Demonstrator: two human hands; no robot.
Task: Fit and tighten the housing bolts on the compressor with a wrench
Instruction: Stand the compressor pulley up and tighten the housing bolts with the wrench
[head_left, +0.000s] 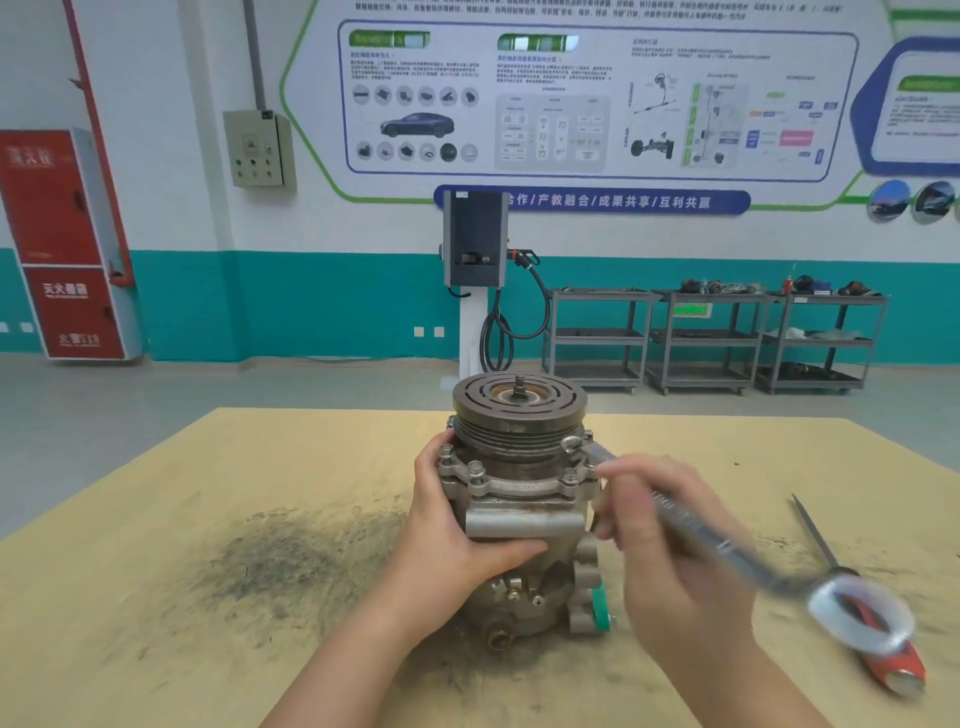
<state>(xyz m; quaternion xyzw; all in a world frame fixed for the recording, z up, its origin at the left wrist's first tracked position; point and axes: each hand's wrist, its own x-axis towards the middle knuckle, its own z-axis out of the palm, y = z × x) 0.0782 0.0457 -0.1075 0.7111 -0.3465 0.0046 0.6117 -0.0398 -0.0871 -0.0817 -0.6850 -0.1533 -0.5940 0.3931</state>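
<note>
A grey metal compressor (519, 519) stands upright in the middle of the table, its grooved pulley on top. Several hex bolts (475, 467) stick up from its housing flange. My left hand (457, 530) grips the left side of the body, thumb across the front. My right hand (670, 540) holds a long metal wrench (727, 551), blurred by motion. Its head sits on a bolt at the flange's right side (571, 444). Its ring end reaches out to the right.
The table (156, 519) has a yellowish board top with a dark grease smear left of the compressor. A red-handled screwdriver (893, 660) lies near the right edge. Grey shelf carts (711, 338) and a charging post (475, 291) stand by the far wall.
</note>
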